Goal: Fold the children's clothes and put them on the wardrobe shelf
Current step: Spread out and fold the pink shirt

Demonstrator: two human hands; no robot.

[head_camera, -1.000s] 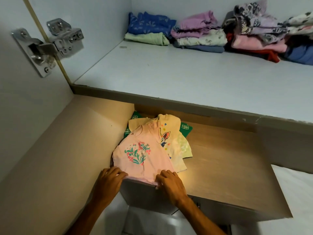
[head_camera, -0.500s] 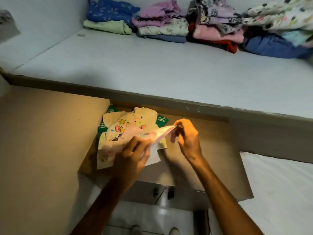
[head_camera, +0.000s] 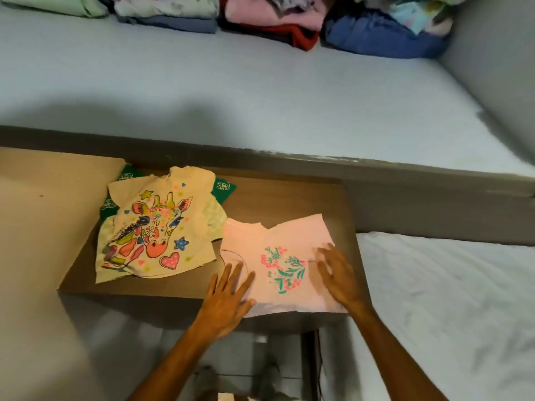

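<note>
1. pink shirt (head_camera: 278,256) lies print-up on the wooden board (head_camera: 289,198), just right of the giraffe shirt (head_camera: 156,227).
2. left hand (head_camera: 225,299) rests spread flat on its left edge; right hand (head_camera: 338,279), blurred, looks spread over its right side.
3. it is probably light, soft and limp; best pinched at the sleeve edges or hem corners to fold.

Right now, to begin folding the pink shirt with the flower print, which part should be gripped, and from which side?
The pink shirt lies flat, print up, neck away from the person. Probably best to pinch the left sleeve edge beside the left hand, coming from the left, and fold it inward over the print; the right hand can hold the other side flat. The yellow giraffe shirt lies close on the left, so lift carefully.
</note>
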